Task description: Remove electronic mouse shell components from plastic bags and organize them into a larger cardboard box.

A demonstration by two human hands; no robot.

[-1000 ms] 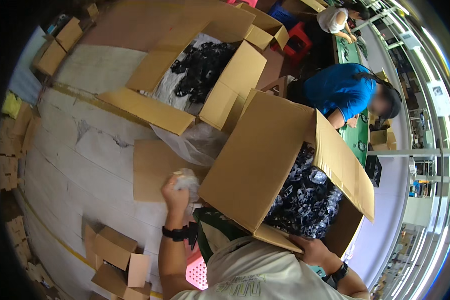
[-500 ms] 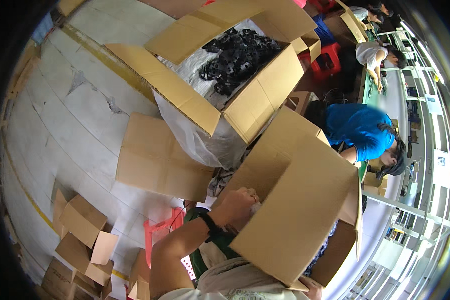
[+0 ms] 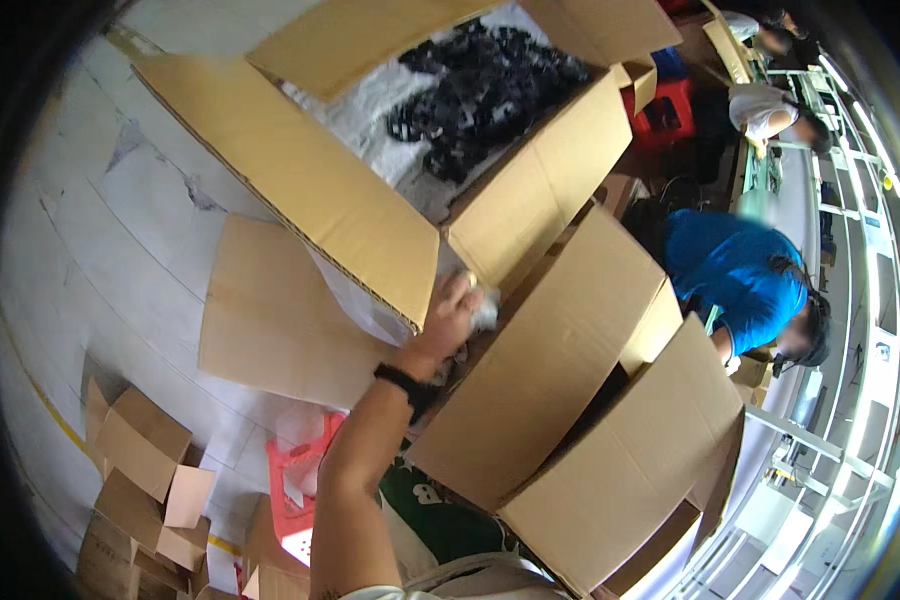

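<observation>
Left hand (image 3: 450, 318) now up between brown cartons (image 3: 560, 350).

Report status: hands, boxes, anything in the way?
Left hand gripping clear plastic between near box and far box. Right hand unseen. Near box's flaps crowd the gap.

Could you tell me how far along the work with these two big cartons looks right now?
Done: the far carton stands open with a pile of black parts on its clear liner. In hand: the left hand grips something white and crumpled, perhaps liner film, between that carton and the near carton. The right hand is out of view. Left: the near carton's contents are hidden, so how much remains cannot be told.
</observation>
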